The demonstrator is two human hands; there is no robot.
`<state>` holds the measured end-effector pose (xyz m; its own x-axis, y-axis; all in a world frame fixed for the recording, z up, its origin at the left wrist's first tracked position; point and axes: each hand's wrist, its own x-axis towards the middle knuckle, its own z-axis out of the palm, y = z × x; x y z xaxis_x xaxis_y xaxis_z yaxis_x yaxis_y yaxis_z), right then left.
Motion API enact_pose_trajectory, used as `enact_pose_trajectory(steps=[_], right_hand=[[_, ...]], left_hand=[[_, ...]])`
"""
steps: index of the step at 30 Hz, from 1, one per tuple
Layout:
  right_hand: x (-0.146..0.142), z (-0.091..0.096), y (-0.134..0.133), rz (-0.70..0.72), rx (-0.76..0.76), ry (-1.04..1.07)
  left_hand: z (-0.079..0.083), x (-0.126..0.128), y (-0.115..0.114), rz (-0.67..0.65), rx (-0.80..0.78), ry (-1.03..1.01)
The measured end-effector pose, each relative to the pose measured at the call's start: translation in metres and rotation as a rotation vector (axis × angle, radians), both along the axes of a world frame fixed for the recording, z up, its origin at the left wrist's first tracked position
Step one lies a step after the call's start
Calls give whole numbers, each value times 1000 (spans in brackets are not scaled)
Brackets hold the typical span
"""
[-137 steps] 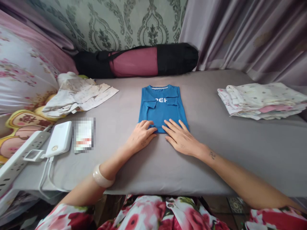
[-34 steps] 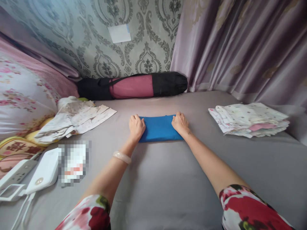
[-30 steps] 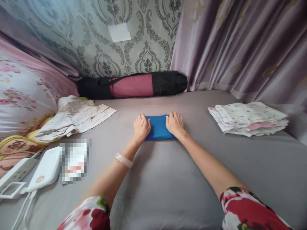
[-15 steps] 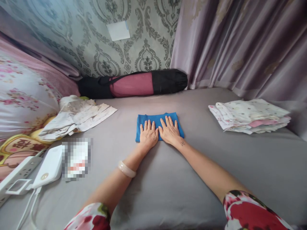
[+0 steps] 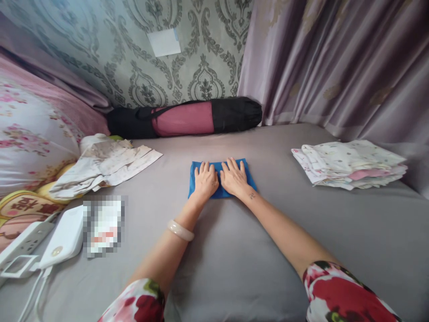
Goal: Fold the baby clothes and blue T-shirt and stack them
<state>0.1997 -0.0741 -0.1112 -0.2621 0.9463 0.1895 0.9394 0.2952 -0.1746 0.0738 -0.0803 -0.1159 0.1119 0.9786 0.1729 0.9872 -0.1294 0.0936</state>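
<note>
The grey-sheeted bed (image 5: 234, 250) fills most of the view, with a mauve curtain (image 5: 335, 62) along its right edge and a patterned green wall (image 5: 134, 53) behind its far edge. Floral bedding (image 5: 30, 134) is heaped along the left edge. A long black-and-pink bag (image 5: 184, 118) lies against the wall at the far edge. Near the right edge sits a stack of folded pale clothes (image 5: 350, 163), and toward the far left corner lies a loose cream garment (image 5: 103, 163). At the near left corner are a white power bank (image 5: 63, 237) and a white power strip (image 5: 20, 246), side by side.

The blue folded cloth (image 5: 248, 178) lies flat in the middle of the bed, well apart from both clothing piles. Both hands rest on it side by side, palms down. The left hand (image 5: 205, 181) covers its left half and the right hand (image 5: 233, 179) its right half. The fingers are stretched out and slightly spread toward the far edge, gripping nothing. A pale bangle (image 5: 180, 230) circles the left wrist.
</note>
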Motion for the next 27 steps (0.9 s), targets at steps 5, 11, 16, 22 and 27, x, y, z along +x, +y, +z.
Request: enact_pose_trajectory(steps=[5, 11, 16, 22, 27], right_hand=[[2, -15, 10, 120, -12, 7], [3, -23, 15, 116, -75, 17], [4, -20, 14, 113, -79, 17], [-5, -16, 12, 167, -2, 32], [-15, -19, 12, 210, -83, 30]], left_hand=[[-16, -4, 15, -50, 8, 4], [-23, -6, 16, -75, -35, -4], [-23, -6, 18, -65, -23, -38], [-15, -14, 14, 49, 108, -36], [-17, -19, 12, 91, -22, -10]])
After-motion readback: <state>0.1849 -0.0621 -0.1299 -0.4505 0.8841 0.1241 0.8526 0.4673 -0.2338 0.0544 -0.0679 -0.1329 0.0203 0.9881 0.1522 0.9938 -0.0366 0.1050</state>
